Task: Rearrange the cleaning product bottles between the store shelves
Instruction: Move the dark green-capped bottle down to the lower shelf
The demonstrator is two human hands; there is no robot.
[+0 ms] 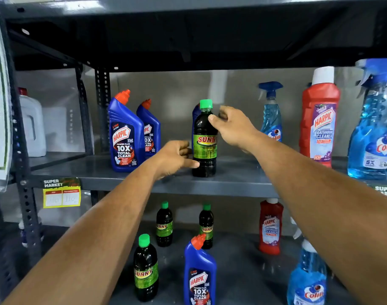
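A dark Sunny bottle (pixel 204 139) with a green cap stands upright on the upper shelf (pixel 122 183). My right hand (pixel 232 126) holds its shoulder, thumb on the front and fingers curled behind. My left hand (pixel 175 157) is low at its left side, with the thumb tip touching the base and the fingers loosely apart. A blue Harpic bottle (pixel 195 113) stands mostly hidden right behind it. Two more blue Harpic bottles (pixel 125 137) stand to the left.
The upper shelf also holds Colin spray bottles (pixel 271 115) and a red Harpic bottle (pixel 320 122) on the right. On the lower shelf (pixel 243 271) stand three Sunny bottles (pixel 145 269), a blue Harpic (pixel 200 276), a red Harpic (pixel 270 227) and a Colin spray (pixel 308 280). A shelf post (pixel 23 150) rises at left.
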